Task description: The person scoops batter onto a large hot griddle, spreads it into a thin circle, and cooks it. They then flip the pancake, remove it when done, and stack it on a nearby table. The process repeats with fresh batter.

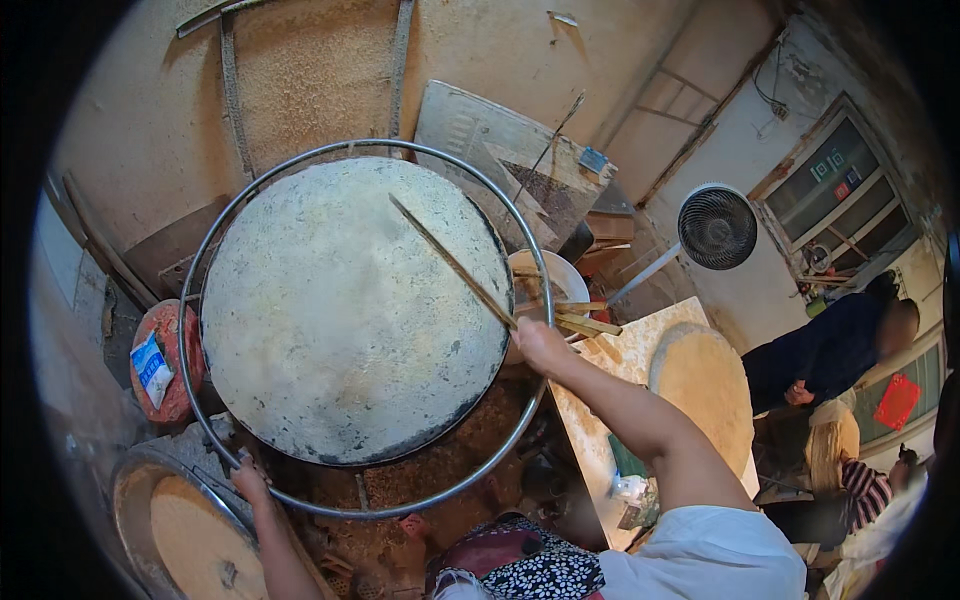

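Note:
Before me is a large round griddle (352,459) with a dark rim, its top covered by a thin pale layer (337,300). A tubular metal ring (442,493) runs around it, set out from its edge. My left hand (251,478) grips this ring at the lower left. In my right hand (541,345), at the griddle's right edge, is a long thin wooden stick (454,262). The stick slants over the pale layer towards the upper middle; whether its far end touches the surface, I cannot tell.
Right of the ring stand a white basin (574,271) with wooden sticks (589,324) and a table (592,420) bearing a round tan stack (709,390). A red stool (171,319) holds a packet; a metal tub (139,480) sits lower left. A fan (718,227) and two people are farther right.

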`<act>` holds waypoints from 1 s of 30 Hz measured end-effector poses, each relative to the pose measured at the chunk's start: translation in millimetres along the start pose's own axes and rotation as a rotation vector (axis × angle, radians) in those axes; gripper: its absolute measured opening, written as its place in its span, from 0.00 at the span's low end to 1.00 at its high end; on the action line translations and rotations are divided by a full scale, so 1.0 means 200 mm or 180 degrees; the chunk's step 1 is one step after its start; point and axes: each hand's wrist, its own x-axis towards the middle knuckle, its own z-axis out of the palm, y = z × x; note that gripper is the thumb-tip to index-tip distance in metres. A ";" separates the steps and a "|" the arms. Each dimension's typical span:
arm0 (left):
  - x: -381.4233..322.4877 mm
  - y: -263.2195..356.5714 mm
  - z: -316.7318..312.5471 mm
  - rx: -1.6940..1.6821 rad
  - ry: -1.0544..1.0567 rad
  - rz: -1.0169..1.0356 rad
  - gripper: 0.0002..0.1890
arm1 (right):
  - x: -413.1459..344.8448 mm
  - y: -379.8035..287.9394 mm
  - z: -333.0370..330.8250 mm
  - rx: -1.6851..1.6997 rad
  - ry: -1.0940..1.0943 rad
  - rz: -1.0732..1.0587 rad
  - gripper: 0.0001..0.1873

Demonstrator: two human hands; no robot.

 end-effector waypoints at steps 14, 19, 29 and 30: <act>-0.51 -0.02 0.15 -0.0371 0.0049 -0.0555 0.12 | -1.50 0.06 0.01 0.0546 -0.1117 0.1584 0.15; -1.33 0.08 0.28 -0.0003 -0.0791 -0.0839 0.20 | -1.40 0.24 -0.16 0.0914 0.0392 0.1630 0.16; -1.17 -0.79 -0.33 0.2623 -0.1729 -0.0156 0.22 | -0.46 0.69 -0.62 0.1485 -0.0821 0.1041 0.21; -1.14 -0.85 -0.39 0.2524 -0.1726 -0.0171 0.22 | -0.33 0.71 -0.54 0.2098 -0.0874 0.1400 0.20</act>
